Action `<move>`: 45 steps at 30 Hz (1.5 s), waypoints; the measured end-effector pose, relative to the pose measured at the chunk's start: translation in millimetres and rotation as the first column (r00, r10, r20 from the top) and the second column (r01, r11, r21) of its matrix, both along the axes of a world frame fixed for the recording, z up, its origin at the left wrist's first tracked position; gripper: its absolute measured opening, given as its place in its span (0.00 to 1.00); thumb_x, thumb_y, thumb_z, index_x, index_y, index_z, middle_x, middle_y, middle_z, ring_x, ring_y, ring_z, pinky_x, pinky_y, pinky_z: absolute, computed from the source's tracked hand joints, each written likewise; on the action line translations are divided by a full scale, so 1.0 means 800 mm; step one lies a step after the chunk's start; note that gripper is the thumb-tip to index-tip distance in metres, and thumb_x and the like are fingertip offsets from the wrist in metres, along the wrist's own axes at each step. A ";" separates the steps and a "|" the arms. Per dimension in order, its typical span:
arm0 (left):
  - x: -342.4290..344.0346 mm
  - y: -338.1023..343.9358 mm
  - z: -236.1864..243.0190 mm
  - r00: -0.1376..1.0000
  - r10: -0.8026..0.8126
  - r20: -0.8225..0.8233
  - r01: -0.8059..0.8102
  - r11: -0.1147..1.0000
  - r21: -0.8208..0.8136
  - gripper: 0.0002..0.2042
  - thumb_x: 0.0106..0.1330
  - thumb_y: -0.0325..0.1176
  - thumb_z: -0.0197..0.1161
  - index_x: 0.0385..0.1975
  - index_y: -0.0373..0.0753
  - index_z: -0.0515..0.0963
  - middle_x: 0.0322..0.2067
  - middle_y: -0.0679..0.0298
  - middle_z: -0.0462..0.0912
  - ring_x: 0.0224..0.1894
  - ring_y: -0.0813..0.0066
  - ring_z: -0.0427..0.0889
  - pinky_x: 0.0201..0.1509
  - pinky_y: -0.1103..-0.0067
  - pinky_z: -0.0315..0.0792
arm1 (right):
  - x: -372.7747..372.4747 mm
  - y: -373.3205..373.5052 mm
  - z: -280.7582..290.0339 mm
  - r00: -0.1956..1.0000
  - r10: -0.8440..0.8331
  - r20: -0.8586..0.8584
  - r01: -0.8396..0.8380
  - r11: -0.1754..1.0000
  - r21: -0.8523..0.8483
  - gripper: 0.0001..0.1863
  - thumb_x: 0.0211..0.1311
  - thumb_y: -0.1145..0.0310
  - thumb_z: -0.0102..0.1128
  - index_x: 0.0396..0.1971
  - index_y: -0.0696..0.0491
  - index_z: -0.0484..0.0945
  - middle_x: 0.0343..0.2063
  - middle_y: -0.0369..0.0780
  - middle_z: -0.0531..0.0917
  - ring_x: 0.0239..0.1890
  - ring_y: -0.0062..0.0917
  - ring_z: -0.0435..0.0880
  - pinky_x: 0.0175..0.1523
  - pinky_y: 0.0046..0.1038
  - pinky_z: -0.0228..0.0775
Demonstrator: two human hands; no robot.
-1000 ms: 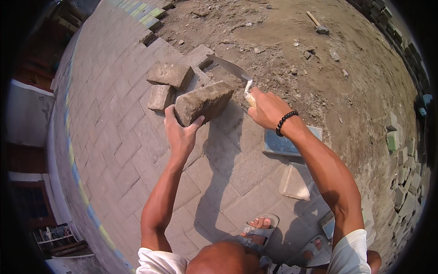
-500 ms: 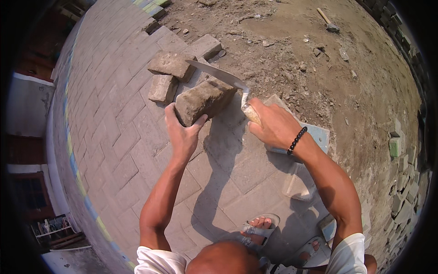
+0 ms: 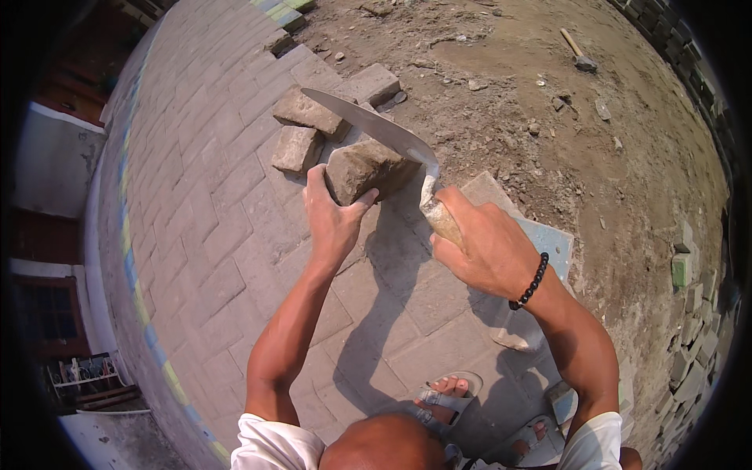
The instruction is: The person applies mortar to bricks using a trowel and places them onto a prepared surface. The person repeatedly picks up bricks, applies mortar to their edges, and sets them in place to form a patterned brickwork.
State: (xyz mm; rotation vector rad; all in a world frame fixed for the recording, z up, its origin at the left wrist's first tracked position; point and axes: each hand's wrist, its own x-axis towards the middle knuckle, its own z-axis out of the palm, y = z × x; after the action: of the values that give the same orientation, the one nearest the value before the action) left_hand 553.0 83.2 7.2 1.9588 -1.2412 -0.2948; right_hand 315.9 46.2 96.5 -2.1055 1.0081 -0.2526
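Observation:
My left hand [image 3: 335,219] grips the near end of a rough brown-grey paving block [image 3: 364,168], thumb on one side and fingers on the other. The block is held tilted above the paving, its far end partly behind the blade. In my right hand [image 3: 489,243] is a trowel [image 3: 384,129], its worn handle wrapped by my fingers. The long pointed metal blade reaches up and left over the block's far side; whether it touches the block I cannot tell. Just beyond lie two loose paving blocks, a longer one [image 3: 312,111] and a shorter one [image 3: 297,150].
Laid grey pavers [image 3: 211,204] cover the left and middle. Bare dirt [image 3: 501,94] with rubble lies to the right, where a hammer [image 3: 580,51] rests. A pale blue-painted block [image 3: 548,243] sits beside my right wrist. Several broken blocks [image 3: 689,360] are heaped at far right.
The trowel has swung lower at its handle as my right hand came nearer to me. The block in my left hand has turned, showing more of its near end. The view has shifted slightly.

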 end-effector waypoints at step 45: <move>-0.068 -0.139 -0.044 0.954 -0.018 -0.298 -0.097 0.925 -0.368 0.32 0.44 0.34 0.79 0.49 0.33 0.71 0.39 0.52 0.81 0.43 0.57 0.82 0.48 0.68 0.74 | -0.049 -0.024 -0.001 0.981 -0.072 -0.181 -0.013 0.904 -0.427 0.25 0.55 0.69 0.59 0.54 0.55 0.69 0.30 0.52 0.81 0.34 0.49 0.83 0.40 0.47 0.75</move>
State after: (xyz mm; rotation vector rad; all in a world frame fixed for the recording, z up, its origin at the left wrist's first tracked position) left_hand 498.6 -27.9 -27.9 1.5385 -0.9768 -0.2906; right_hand 276.3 27.0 95.9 -2.5526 1.1822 -0.3118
